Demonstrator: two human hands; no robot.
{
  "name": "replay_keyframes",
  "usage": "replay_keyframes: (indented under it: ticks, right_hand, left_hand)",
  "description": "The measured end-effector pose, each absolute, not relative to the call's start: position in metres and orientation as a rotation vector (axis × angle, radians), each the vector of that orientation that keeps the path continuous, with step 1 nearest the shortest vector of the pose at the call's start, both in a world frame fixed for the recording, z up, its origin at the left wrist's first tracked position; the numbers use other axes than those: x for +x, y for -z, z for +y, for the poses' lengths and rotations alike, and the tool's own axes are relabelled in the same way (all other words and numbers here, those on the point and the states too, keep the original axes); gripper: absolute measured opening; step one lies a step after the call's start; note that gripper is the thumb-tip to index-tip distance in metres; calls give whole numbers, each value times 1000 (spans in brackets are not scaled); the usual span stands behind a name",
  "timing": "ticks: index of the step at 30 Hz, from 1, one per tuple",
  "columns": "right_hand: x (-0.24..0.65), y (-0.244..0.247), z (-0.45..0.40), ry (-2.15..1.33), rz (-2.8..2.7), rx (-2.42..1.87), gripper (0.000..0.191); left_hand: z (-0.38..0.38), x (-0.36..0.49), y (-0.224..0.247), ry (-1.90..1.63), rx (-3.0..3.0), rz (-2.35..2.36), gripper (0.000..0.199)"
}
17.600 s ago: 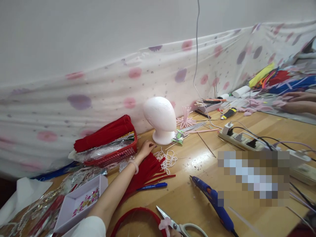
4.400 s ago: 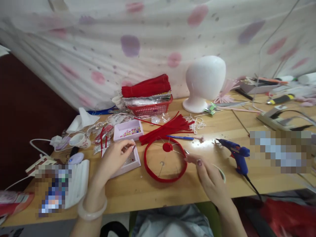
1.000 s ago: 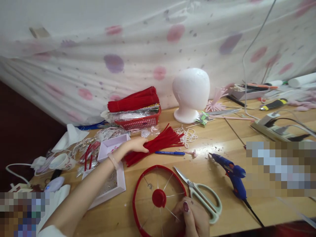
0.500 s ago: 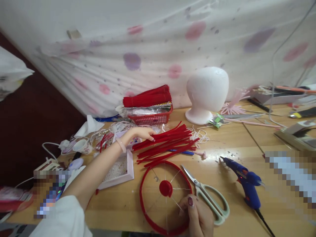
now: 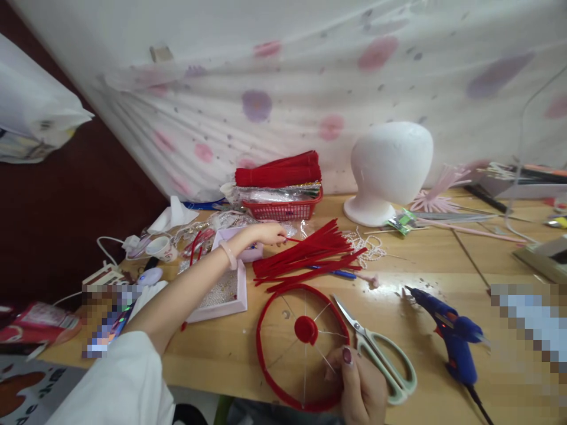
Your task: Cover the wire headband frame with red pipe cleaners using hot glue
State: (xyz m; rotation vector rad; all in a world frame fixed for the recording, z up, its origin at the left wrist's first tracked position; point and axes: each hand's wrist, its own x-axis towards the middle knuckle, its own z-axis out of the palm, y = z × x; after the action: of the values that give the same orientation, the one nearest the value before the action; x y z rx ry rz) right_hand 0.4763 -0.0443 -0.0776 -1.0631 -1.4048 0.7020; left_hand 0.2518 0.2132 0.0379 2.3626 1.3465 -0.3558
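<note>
My left hand [image 5: 271, 234] reaches out over the table, its fingers pinched on the end of one red pipe cleaner. That stem lies at the edge of a pile of red pipe cleaners [image 5: 310, 254]. Near the front edge, my right hand [image 5: 361, 381] grips the right side of a red fuzzy hoop [image 5: 261, 354]. Thin wire spokes run inward from the hoop to a small red coiled disc [image 5: 305, 329] at its middle. Scissors [image 5: 381, 354] with pale green handles lie just right of the hoop, partly behind my right hand.
A blue glue gun [image 5: 449, 330] rests at the right. Behind the pile stand a red basket [image 5: 283, 211] and a white foam head [image 5: 390, 168]. Pale boxes of beads [image 5: 219, 298] sit under my left forearm. A paper cup [image 5: 162, 249] and clutter lie further left.
My left hand has drawn back slightly from the pile and now pinches one pipe cleaner by its end. My right hand still holds the hoop. The view has shifted left.
</note>
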Motion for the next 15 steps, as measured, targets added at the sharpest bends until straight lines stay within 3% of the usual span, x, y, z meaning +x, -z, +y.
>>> replay_keyframes:
  ticks: [9,11,15]
  right_hand:
    - [482,76,-43,-692,-1476,-1031,46]
    - [487,75,-41,-665,-1566,-943,39]
    - [493,76,-39,-542,-1801,-798,22]
  left_hand:
    - [180,235,-57,-110,2310,1657,23]
    - [158,229,-66,-251,2277,1697,15]
    - [85,207,-75,-556,2164,1838,25]
